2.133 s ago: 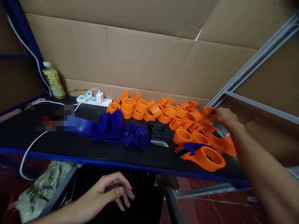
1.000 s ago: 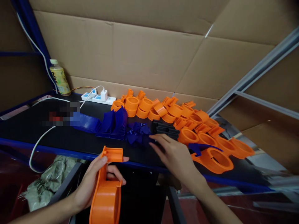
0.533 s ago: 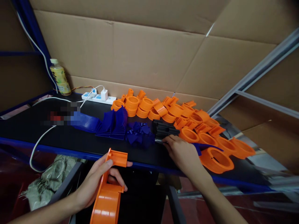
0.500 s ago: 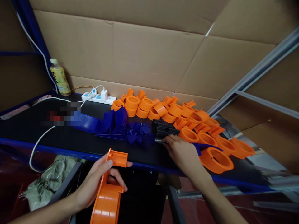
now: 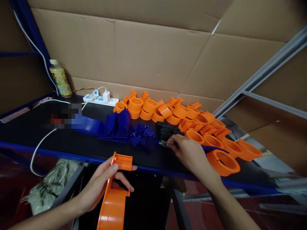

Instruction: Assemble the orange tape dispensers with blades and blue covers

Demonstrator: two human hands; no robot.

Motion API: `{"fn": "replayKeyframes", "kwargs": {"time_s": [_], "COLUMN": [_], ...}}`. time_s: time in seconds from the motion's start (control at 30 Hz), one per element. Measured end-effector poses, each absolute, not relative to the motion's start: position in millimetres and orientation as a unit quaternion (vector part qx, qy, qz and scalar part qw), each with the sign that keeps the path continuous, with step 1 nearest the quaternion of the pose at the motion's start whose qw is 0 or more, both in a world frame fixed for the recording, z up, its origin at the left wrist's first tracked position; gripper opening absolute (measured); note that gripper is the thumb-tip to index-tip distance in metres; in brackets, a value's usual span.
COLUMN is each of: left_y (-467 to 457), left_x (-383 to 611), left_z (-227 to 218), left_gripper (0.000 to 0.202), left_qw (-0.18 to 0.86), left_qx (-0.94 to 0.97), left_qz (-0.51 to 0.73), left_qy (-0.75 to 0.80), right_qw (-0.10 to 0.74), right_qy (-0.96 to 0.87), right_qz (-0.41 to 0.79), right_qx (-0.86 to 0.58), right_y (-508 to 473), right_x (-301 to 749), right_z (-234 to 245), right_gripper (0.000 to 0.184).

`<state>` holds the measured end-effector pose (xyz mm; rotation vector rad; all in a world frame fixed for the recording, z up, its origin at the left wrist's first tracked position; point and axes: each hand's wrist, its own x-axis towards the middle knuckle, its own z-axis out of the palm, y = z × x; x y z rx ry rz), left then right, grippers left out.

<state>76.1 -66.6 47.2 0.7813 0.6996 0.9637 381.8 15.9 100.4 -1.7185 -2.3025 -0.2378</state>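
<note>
The left hand (image 5: 100,182) pinched an orange holder (image 5: 112,204), cropped below; I couldn't tell whether the right hand (image 5: 189,153) pinched the half-hidden silvery strip (image 5: 162,143).

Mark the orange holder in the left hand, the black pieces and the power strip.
Orange holder (image 5: 113,205), head view, on its ring's curved wall
Black pieces (image 5: 168,130), head view, mid-pile
Power strip (image 5: 99,100), head view, top face

Two secs back our left hand (image 5: 99,182) had nothing; now it's got orange holder (image 5: 112,206), nearer us and left of black bars (image 5: 168,129). Right hand (image 5: 188,155) came off orange parts (image 5: 164,109) well right of bars, was by blue bits (image 5: 141,135) just left of bars sec ago, now fingertips at silvery strip (image 5: 163,143) along bars' near side.
</note>
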Motion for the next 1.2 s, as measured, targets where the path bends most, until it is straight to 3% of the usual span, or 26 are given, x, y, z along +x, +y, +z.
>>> {"fn": "replayKeyframes", "kwargs": {"time_s": [0.6,0.73,0.9,1.2], "left_y": [-65.0,-64.4,-64.8,-67.2], "left_x": [75.8,77.9,82.2,81.0], "left_z": [39.6,38.9,35.2,29.8], "left_gripper": [0.036,0.035,0.037,0.043], "left_qw": [0.756,0.753,0.761,0.763], "left_qx": [0.391,0.399,0.412,0.440], "left_qz": [0.421,0.420,0.403,0.383], "left_qy": [0.313,0.311,0.297,0.279], "right_qw": [0.149,0.217,0.232,0.198], "right_qy": [-0.790,-0.824,-0.838,-0.818], "right_qz": [0.004,0.115,0.295,0.384], "right_qx": [-0.595,-0.511,-0.396,-0.379], "right_y": [34.2,15.3,-14.2,-8.6], "right_x": [398.1,380.4,335.6,292.4], "right_z": [108.0,123.4,136.5,120.1], "right_gripper": [0.004,0.008,0.017,0.013]}}
